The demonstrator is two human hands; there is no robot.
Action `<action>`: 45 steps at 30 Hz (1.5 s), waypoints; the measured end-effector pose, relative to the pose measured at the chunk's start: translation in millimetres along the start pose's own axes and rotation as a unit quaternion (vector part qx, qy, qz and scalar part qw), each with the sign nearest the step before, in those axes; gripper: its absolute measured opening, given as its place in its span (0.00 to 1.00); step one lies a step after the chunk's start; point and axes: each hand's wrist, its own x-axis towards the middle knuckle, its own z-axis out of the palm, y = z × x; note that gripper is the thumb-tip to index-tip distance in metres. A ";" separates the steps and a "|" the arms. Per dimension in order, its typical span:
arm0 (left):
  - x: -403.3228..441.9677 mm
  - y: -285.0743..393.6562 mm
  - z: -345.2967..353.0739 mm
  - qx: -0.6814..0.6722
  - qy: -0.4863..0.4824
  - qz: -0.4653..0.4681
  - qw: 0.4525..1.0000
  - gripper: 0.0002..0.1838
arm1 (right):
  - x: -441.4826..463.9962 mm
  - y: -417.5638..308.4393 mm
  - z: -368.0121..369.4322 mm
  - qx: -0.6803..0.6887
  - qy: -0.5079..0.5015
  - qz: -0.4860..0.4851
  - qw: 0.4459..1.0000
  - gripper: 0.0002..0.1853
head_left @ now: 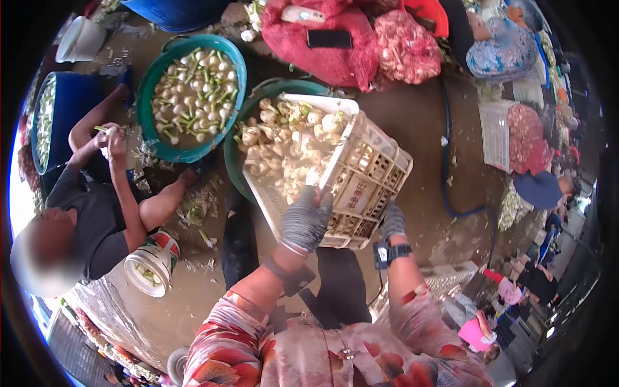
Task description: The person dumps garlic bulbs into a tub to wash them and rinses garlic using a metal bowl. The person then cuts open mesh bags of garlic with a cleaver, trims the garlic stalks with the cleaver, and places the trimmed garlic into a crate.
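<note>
My left hand (pixel 305 220), in a grey glove, is closed on the near rim of a white plastic crate (pixel 362 187). My right hand (pixel 393 224), gloved too, is at the crate's lower right corner; its fingers are partly hidden behind the slatted side. The crate is tilted, its open top facing left over a green tub (pixel 237 169). Garlic bulbs (pixel 290 145) lie heaped in the crate's mouth and over the tub, whose inside is mostly hidden.
A second green tub (pixel 146 122) holds garlic bulbs in water. At left sits a person (pixel 97 213) beside a white bucket (pixel 149 271). Red mesh sacks (pixel 322 55) lie beyond, a phone (pixel 329 39) on one. A blue hose (pixel 447 174) crosses the wet floor at right.
</note>
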 end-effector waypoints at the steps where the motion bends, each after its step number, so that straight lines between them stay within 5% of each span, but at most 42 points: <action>1: -1.7 1.8 -9.4 0.015 0.027 -0.004 1.000 0.14 | -19.0 -44.8 -15.3 0.030 -0.024 0.082 0.996 0.26; 2: -3.6 2.7 -18.7 0.028 0.054 -0.007 0.998 0.15 | -36.0 -75.3 -24.9 0.057 -0.047 0.164 0.984 0.28; 3: -0.8 5.8 -28.6 0.042 0.068 -0.003 0.997 0.16 | -47.1 -76.5 -25.3 0.032 -0.006 0.059 0.998 0.26; 5: 5.0 10.9 -44.7 0.023 0.084 0.010 0.996 0.17 | -47.1 -90.1 -24.8 0.171 0.028 0.119 0.978 0.26; 7: 4.8 19.0 -64.9 0.046 0.080 0.009 0.996 0.18 | -63.2 -129.3 -45.1 0.124 0.039 0.042 0.991 0.25; 13: -8.6 33.8 -98.5 -0.030 0.076 0.036 0.996 0.17 | -98.2 -174.4 -76.4 0.347 0.012 0.141 0.927 0.20; 17: -7.7 23.8 -114.9 -0.029 0.068 0.022 0.997 0.17 | -103.0 -183.6 -76.7 0.355 0.005 0.147 0.923 0.18; 26: 22.8 -37.6 -128.4 -0.019 0.120 0.010 0.993 0.17 | -97.7 -213.9 -41.3 0.221 0.022 0.145 0.964 0.21; 31: 17.5 -44.8 -137.0 -0.148 0.094 -0.063 0.983 0.17 | -111.9 -251.7 -44.6 0.341 -0.005 0.153 0.928 0.19; 36: -7.9 -39.9 -144.2 -0.267 0.043 -0.083 0.959 0.14 | -137.8 -273.6 -82.3 0.316 0.042 0.140 0.937 0.19; 38: -23.0 -31.0 -140.9 -0.396 0.015 -0.126 0.909 0.14 | -143.9 -263.9 -104.2 0.282 0.018 0.044 0.958 0.17; 39: -26.6 -38.1 -131.1 -0.376 0.040 -0.072 0.923 0.13 | -156.9 -283.3 -112.6 0.118 0.069 0.035 0.990 0.16; 42: -22.1 -50.3 -116.2 -0.435 -0.025 -0.132 0.890 0.13 | -153.0 -265.6 -123.2 0.010 0.113 0.019 0.993 0.17; 45: -14.5 -57.1 -96.6 -0.428 -0.025 -0.116 0.896 0.17 | -149.0 -253.4 -124.9 0.042 0.116 0.063 0.990 0.15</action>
